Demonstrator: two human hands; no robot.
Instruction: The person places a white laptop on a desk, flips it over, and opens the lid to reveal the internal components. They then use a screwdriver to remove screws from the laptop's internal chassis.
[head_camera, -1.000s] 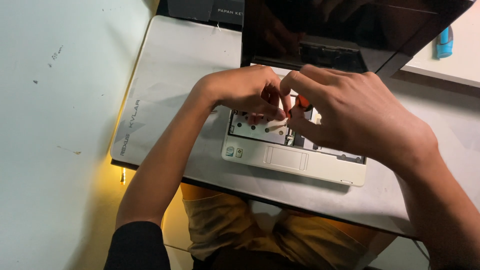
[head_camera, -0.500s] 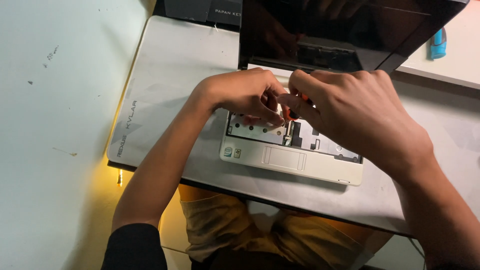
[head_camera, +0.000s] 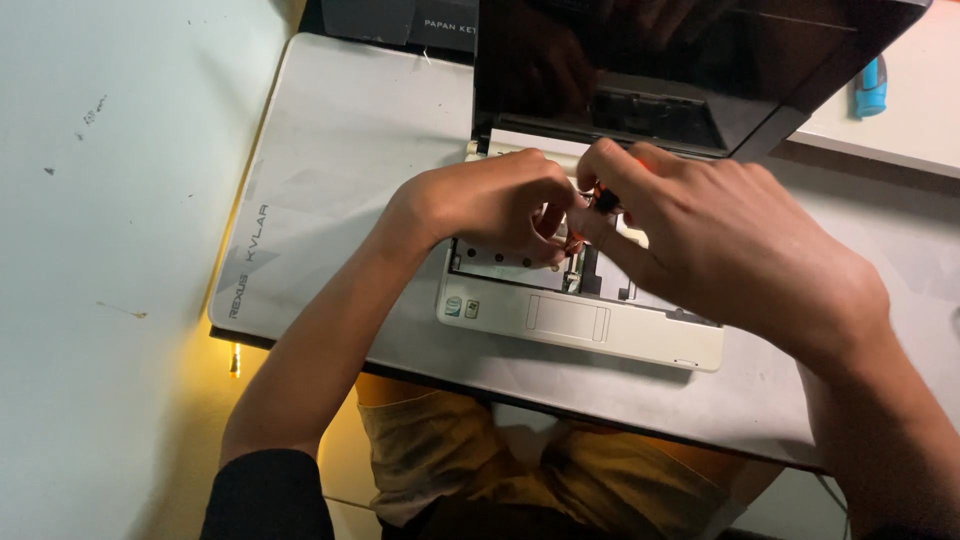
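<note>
Sitting on the grey desk mat (head_camera: 330, 150), the white netbook (head_camera: 580, 325) with its keyboard removed is unmoved since a second ago. Both hands have crept toward 12 o'clock over the exposed bay: left hand (head_camera: 490, 205) curled, fingertips pressed inside; right hand (head_camera: 720, 250) pinching a small orange-handled tool (head_camera: 604, 198), tip hidden.

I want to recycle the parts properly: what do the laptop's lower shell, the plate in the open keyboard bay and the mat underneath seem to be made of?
Laptop shell: looks like white plastic, smooth with a slight sheen and moulded edges. Plate in the bay: probably thin sheet metal, dull silver with punched holes. Mat: seemingly soft rubber or fabric-topped, matte grey, lying flat; the surface alone does not settle which.
</note>
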